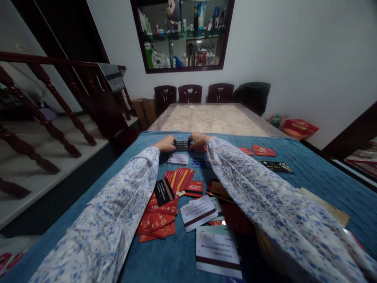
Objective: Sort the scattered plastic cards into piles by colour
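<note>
At the frame's centre, the left hand (pixel 165 144) and right hand (pixel 199 140) pinch a dark stack of cards (pixel 181 144) between them above the blue cloth (pixel 318 173), apparently squaring it; loose red cards (pixel 160 220) lower down likely need gathering next

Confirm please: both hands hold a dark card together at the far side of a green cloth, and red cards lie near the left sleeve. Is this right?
One detail is wrong: the cloth is blue, not green. The head view shows it. The rest stands: the left hand and right hand hold the dark card together, and red cards lie near the left sleeve.
</note>
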A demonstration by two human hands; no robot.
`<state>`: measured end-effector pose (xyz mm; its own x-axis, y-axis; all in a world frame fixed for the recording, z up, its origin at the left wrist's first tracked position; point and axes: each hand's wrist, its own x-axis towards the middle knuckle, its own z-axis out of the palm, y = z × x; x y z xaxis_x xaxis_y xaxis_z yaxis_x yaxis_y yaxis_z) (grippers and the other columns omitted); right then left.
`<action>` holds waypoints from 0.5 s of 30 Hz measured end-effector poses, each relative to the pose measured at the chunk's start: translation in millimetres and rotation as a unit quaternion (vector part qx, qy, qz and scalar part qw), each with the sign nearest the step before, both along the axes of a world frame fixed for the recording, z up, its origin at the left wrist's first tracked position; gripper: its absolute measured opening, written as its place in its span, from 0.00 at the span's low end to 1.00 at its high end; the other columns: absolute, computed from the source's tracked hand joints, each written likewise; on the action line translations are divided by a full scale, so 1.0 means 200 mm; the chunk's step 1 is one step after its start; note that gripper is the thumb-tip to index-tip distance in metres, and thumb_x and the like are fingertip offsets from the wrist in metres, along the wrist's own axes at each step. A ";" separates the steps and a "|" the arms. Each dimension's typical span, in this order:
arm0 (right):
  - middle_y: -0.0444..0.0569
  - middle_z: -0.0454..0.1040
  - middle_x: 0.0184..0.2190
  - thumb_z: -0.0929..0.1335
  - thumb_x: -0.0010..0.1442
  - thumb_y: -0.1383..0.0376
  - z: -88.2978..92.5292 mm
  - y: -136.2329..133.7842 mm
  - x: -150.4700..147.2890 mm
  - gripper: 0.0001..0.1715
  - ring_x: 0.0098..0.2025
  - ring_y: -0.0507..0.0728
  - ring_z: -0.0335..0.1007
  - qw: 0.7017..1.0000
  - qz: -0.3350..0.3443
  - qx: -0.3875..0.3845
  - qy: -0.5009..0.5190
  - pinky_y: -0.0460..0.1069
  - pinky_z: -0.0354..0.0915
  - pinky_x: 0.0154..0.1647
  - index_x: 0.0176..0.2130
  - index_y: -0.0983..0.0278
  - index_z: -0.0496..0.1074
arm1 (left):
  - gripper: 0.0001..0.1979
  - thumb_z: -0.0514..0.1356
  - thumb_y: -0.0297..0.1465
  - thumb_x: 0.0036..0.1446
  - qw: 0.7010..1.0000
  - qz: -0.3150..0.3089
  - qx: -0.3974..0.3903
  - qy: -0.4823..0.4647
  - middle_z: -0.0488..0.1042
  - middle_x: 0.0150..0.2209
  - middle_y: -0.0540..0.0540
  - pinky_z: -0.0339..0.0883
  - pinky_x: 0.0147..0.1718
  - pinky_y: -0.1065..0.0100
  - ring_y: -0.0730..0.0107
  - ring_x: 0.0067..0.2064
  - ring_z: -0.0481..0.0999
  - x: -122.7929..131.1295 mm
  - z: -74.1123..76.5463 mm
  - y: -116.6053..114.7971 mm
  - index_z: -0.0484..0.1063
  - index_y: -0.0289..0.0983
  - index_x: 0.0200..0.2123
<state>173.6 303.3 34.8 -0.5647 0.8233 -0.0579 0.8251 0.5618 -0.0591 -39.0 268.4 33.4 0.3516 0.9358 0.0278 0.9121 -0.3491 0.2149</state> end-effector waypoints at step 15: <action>0.51 0.83 0.48 0.76 0.58 0.61 0.05 -0.05 -0.04 0.24 0.46 0.55 0.77 1.000 0.002 -0.022 -0.018 0.43 0.64 0.38 0.53 0.65 0.82 | 0.10 0.61 0.27 0.47 0.999 -0.012 -0.044 0.011 0.82 0.38 0.46 0.70 0.40 0.69 0.61 0.42 0.80 -0.02 -0.04 0.07 0.77 0.36 0.36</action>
